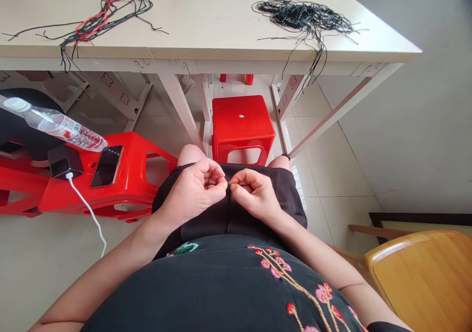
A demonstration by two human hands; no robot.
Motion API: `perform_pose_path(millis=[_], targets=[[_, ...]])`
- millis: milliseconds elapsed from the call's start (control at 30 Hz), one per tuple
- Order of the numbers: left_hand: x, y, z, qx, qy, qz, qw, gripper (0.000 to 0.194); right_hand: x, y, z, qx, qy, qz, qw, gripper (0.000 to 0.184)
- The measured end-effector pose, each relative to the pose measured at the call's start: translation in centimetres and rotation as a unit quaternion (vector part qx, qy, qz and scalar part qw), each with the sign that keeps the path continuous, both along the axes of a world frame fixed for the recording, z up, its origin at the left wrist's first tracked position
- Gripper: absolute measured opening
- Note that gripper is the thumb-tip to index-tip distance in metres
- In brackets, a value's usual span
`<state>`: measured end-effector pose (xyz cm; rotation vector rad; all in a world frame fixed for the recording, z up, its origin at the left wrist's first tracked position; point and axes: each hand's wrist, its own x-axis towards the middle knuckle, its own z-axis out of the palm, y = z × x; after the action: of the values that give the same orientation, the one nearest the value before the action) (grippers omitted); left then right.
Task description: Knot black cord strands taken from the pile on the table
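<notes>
Your right hand (256, 193) is curled nearly shut, its thumb and forefinger pinching a tiny dark strand end (229, 187), too small to tell more, above your black dress (228, 219). Your left hand (193, 192) is curled just beside it; whether it has hold of anything can't be told. At 12 o'clock stands the pale desk (206, 27), with a black cord tangle (304, 19) toward 1 o'clock and mixed red-and-black cords (99, 19) toward 11. A red stool (241, 125) sits beneath on the tile floor (324, 174). At 9 o'clock, another red stool (125, 174) carries a phone (106, 166). A wooden chair (424, 278) stands at 4 o'clock, and a gray wall (387, 101) runs along 2 o'clock.
</notes>
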<state>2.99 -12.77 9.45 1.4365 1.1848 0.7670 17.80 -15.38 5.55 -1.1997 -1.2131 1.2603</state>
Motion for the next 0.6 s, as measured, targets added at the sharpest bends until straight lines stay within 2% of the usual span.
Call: perform_pose_path(millis=[167,400,500,600], targets=[[-0.01,-0.13,-0.12,0.009,0.021,-0.001,1.000,0.012,-0.39,0.01,0.09,-0.009,-0.022,-0.030,0.999,0.006],[0.32,-0.32,-0.62,0.068,0.065,0.007,0.996,0.011,-0.06,0.25,-0.41,-0.057,0.063,-0.020,0.996,0.007],[0.18,-0.15,-0.76,0.089,0.068,-0.026,0.993,0.004,0.12,0.34,-0.57,-0.055,0.077,-0.016,0.995,0.013],[-0.28,0.07,-0.95,0.124,0.091,-0.079,0.985,0.011,0.17,0.42,-0.74,-0.050,0.076,0.003,0.996,0.018]])
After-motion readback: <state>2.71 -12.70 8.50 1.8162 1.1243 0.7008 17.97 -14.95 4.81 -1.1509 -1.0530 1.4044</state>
